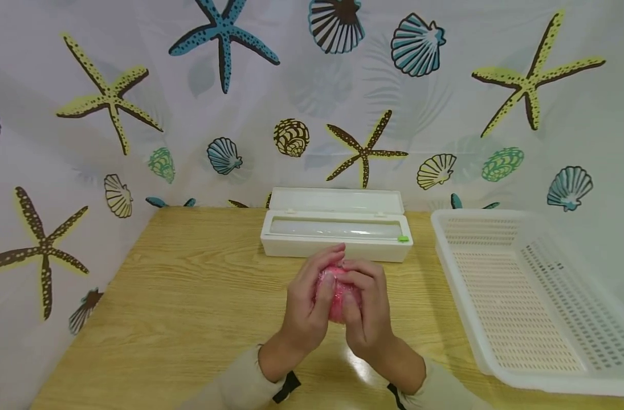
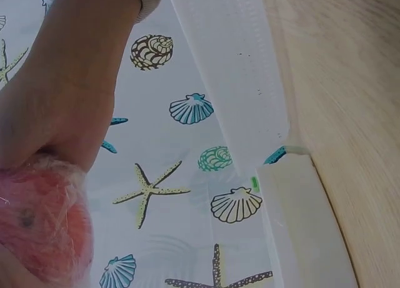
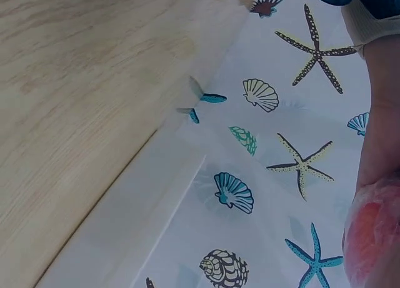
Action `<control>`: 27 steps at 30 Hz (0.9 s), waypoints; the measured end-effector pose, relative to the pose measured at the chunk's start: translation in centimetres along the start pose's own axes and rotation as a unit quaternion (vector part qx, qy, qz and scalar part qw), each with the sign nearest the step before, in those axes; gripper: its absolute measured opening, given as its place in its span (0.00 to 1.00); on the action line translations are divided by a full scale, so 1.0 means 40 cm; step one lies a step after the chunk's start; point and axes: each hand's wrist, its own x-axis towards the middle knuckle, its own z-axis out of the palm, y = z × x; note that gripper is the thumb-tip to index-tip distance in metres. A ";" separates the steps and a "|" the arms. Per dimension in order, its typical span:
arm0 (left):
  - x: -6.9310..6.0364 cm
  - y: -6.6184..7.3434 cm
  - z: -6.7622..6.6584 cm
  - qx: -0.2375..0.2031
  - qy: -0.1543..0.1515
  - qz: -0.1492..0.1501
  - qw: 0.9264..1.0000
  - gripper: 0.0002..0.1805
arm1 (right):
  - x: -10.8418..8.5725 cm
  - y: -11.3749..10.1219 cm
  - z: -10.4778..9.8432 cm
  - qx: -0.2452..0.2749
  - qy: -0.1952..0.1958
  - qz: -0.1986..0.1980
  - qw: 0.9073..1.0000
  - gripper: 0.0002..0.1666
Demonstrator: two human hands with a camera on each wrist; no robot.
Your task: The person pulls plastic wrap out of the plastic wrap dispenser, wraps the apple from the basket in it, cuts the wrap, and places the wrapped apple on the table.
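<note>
A round pinkish-red fruit that looks like an apple (image 1: 337, 310), wrapped in clear, wrinkled cling film, is held between both hands above the table. My left hand (image 1: 306, 304) cups it from the left side, with the thumb over the near face. My right hand (image 1: 370, 302) curls round its right side, thumb also on the near face. In the left wrist view the wrapped apple (image 2: 44, 222) shows a dark spot through shiny film. At the right wrist view's edge, only part of the apple (image 3: 369, 238) appears. Just beyond the hands stands a white cling film dispenser (image 1: 301, 247).
The dispenser's lid (image 1: 337, 200) is raised, showing a film roll (image 1: 332, 229) and a green slider (image 1: 403, 239). A white perforated plastic basket (image 1: 457, 285) stands at the right of the wooden table (image 1: 188, 296). Behind hangs a shell-and-starfish patterned cloth (image 1: 301, 85).
</note>
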 end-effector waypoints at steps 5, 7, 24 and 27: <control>-0.009 -0.006 0.009 0.032 -0.001 0.001 0.999 0.18 | -0.001 -0.004 0.007 -0.013 0.018 0.030 0.999 0.19; -0.007 -0.009 0.006 0.028 -0.005 -0.011 1.000 0.19 | -0.005 -0.001 0.008 -0.017 0.015 0.048 0.999 0.19; 0.015 -0.039 -0.017 0.170 0.006 0.273 0.947 0.20 | 0.019 -0.041 -0.016 0.205 0.034 0.447 0.870 0.16; 0.025 -0.043 -0.014 0.159 0.015 0.309 0.938 0.19 | 0.023 -0.045 -0.020 0.222 0.030 0.461 0.859 0.16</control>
